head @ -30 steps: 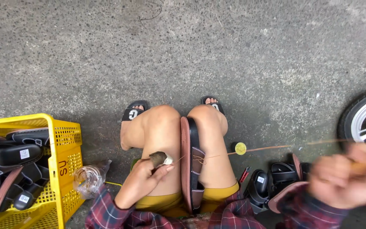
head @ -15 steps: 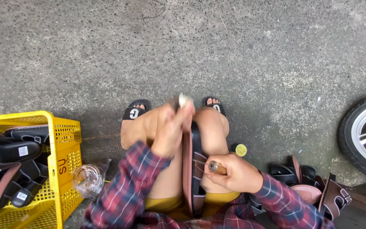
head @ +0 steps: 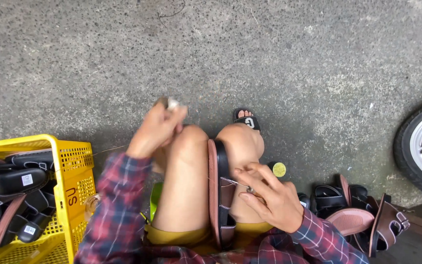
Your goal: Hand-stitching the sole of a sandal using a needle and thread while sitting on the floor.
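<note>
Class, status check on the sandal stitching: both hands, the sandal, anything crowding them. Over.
Left hand raised, gripping a small tool. Right hand pinching a needle at the sandal clamped between the knees. Yellow crate and loose sandals alongside, not touching.

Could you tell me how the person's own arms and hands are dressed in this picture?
Both arms wear long sleeves of a plaid shirt in dark red and navy with thin pale lines. The left hand and the right hand are bare: no gloves, and no rings or watch that I can make out.
</note>
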